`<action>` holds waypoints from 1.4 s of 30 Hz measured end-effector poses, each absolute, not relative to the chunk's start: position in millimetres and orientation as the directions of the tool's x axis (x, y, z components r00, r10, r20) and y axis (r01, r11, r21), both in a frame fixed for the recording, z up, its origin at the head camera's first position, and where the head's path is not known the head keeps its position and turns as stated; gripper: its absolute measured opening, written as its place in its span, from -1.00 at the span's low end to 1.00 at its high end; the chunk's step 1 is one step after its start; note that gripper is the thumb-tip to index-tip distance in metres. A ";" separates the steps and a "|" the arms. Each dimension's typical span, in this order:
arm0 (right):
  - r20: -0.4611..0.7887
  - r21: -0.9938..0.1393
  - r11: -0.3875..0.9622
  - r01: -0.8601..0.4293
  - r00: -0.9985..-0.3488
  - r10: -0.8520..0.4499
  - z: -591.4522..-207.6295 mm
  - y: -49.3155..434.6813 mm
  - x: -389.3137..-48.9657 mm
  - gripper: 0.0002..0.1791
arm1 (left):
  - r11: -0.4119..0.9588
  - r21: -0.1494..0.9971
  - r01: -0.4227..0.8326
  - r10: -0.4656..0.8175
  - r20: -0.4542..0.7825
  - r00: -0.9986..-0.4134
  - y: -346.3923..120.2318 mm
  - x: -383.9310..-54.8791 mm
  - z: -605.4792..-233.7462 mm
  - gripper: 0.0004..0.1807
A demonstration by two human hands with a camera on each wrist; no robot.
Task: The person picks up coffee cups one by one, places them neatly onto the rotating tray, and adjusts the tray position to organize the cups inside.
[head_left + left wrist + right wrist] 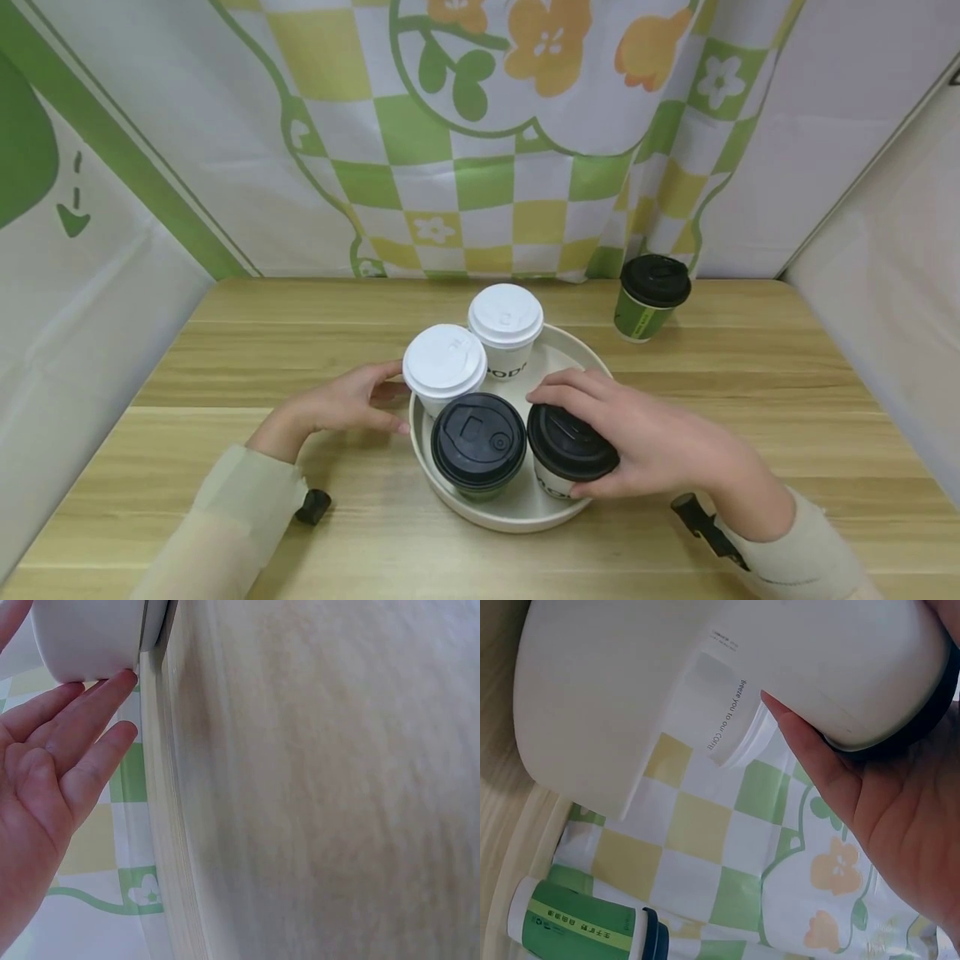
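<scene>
A round cream tray [495, 523] bears several lidded paper cups. My right hand [637, 429] grips a white cup with a black lid [562, 446] at the tray's right side, fingers over the lid and thumb low on the cup; the right wrist view shows this cup [847, 667] from the side. At the tray's left, my left hand [348, 400] has its fingers loosely extended. In the left wrist view its fingertips touch the tray's outer wall [90, 637]. Beside the gripped cup stands a green cup with a black lid [480, 442].
Two white-lidded cups, one nearer [444, 362] and one farther [506, 317], stand at the tray's left and back. Another green cup with a black lid [651, 296] stands on the wooden table [360, 533] at the back right. A checked curtain [487, 183] hangs behind.
</scene>
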State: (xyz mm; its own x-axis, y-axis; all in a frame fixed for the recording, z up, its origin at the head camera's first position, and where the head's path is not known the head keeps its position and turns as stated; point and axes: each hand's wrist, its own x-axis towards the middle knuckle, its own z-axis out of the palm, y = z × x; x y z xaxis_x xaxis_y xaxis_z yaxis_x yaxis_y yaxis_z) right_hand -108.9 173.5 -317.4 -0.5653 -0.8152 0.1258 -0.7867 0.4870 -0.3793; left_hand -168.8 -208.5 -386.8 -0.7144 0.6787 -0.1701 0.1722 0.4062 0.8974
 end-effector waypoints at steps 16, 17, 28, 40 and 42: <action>0.097 -0.377 0.499 -0.780 -0.570 -0.816 -320.4 174.9 -107.5 -0.01 | 0.400 0.902 0.161 0.676 -0.172 -0.717 -208.6 -168.8 -387.1 0.03; 0.093 -0.375 0.502 -0.779 -0.571 -0.816 -320.2 175.1 -107.1 0.01 | 0.399 0.903 0.160 0.675 -0.172 -0.717 -208.5 -168.8 -386.9 0.03; 0.054 -0.347 0.521 -0.780 -0.571 -0.819 -316.0 176.7 -102.7 0.25 | 0.399 0.903 0.158 0.677 -0.174 -0.715 -208.3 -167.5 -387.4 0.04; 0.157 -0.171 0.490 -0.855 -0.515 -0.843 -306.2 183.2 -102.5 0.32 | 0.397 0.903 0.161 0.680 -0.172 -0.713 -207.7 -167.4 -387.2 0.04; 0.164 -0.141 0.504 -0.852 -0.522 -0.837 -303.4 183.8 -102.0 0.32 | 0.400 0.902 0.162 0.679 -0.173 -0.714 -208.0 -166.8 -387.2 0.04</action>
State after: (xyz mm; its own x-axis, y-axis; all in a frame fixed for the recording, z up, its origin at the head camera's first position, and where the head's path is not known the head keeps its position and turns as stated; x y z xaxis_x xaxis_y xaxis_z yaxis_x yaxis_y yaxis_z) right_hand -102.0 183.8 -303.4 -0.5218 -0.8372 0.1636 -0.8523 0.5036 -0.1414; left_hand -166.8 -208.0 -387.2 -0.7140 0.6786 -0.1726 0.1616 0.3995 0.9024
